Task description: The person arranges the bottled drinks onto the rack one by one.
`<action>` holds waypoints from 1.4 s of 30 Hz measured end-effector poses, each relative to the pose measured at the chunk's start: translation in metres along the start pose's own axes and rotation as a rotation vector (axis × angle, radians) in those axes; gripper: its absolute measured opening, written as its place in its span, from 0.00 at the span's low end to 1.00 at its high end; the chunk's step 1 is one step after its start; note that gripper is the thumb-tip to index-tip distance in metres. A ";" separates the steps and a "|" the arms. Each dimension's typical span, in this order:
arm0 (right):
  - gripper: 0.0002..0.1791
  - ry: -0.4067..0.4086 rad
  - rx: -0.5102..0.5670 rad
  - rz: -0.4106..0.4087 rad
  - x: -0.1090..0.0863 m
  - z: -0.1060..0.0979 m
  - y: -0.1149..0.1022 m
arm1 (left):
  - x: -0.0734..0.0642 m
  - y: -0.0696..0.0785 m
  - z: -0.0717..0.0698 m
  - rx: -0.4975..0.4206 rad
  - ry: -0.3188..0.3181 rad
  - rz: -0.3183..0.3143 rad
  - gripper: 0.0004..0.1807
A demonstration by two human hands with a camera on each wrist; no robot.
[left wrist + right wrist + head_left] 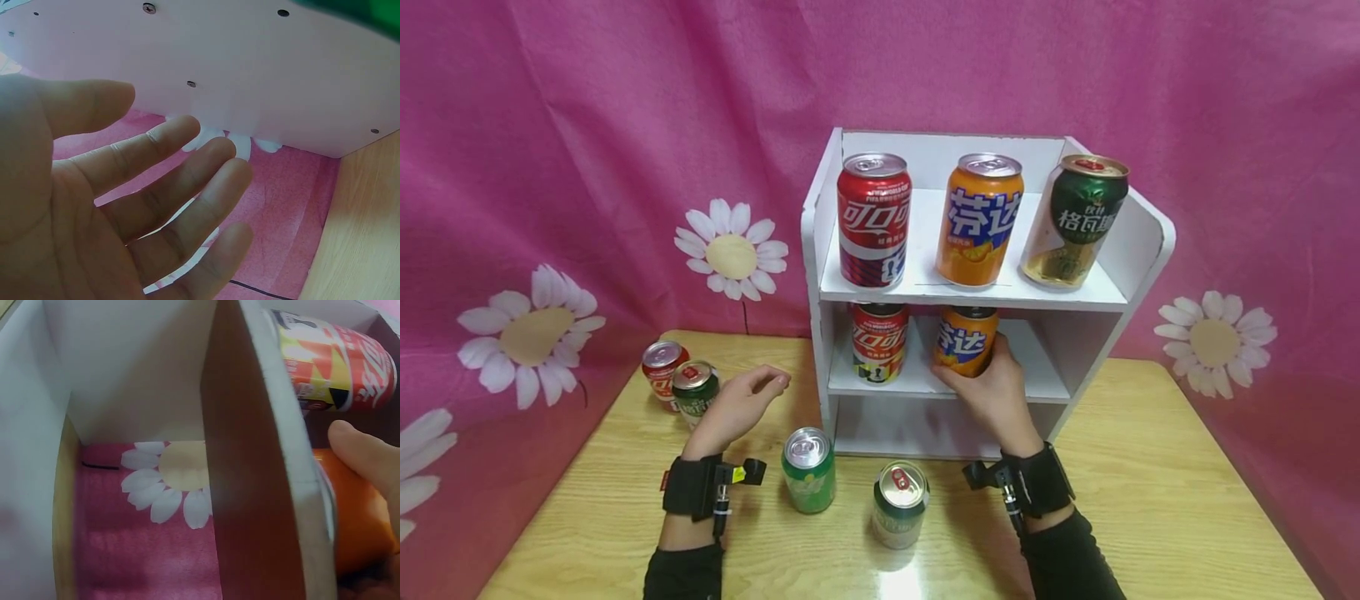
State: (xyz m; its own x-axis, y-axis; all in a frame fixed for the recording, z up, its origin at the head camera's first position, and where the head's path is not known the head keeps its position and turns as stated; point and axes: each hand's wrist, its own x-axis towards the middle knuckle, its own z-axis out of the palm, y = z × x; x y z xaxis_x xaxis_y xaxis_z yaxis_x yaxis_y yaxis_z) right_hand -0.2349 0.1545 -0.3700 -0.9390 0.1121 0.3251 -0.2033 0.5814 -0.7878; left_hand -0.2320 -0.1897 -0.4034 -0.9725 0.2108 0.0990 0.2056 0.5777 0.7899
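My right hand (pixel 996 392) grips an orange soda can (pixel 964 342) on the middle level of a white shelf (pixel 973 293). The right wrist view shows the thumb (pixel 359 450) against that orange can (pixel 356 512). To its left on the same level stands a red cola can (pixel 878 343). My left hand (pixel 741 408) hovers left of the shelf and holds nothing; its fingers (pixel 212 194) are loosely bent in the left wrist view. Nearest to it is a dark green can (pixel 695 385), partly hidden by the hand, with a red can (pixel 662 371) behind.
On the top level stand a red cola can (pixel 874 221), an orange can (pixel 980 221) and a green-and-gold can (pixel 1075 221). A light green can (pixel 809 471) and a dark green-topped can (pixel 901 504) stand on the wooden table (pixel 1150 492) before the shelf. A pink flowered cloth (pixel 700 100) hangs behind.
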 end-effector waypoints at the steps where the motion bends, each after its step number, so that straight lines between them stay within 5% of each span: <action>1: 0.44 -0.008 -0.004 -0.001 0.000 -0.001 0.000 | 0.000 0.000 0.000 -0.005 0.000 0.000 0.21; 14: 0.47 0.055 -0.046 -0.064 -0.002 0.004 0.000 | 0.001 0.002 -0.001 -0.019 -0.016 0.009 0.21; 33: 0.46 -0.079 -0.055 -0.059 0.000 0.000 -0.001 | 0.001 -0.001 0.000 -0.029 -0.025 0.009 0.20; 42: 0.54 0.042 -0.106 -0.057 -0.002 0.009 0.000 | 0.001 0.000 -0.001 -0.016 -0.014 0.010 0.20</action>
State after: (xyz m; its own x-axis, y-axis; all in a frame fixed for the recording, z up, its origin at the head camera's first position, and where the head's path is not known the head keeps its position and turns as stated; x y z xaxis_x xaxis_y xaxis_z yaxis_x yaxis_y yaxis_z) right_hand -0.2354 0.1464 -0.3753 -0.9138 0.1088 0.3914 -0.2238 0.6692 -0.7086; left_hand -0.2334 -0.1904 -0.4029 -0.9687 0.2280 0.0983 0.2134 0.5624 0.7988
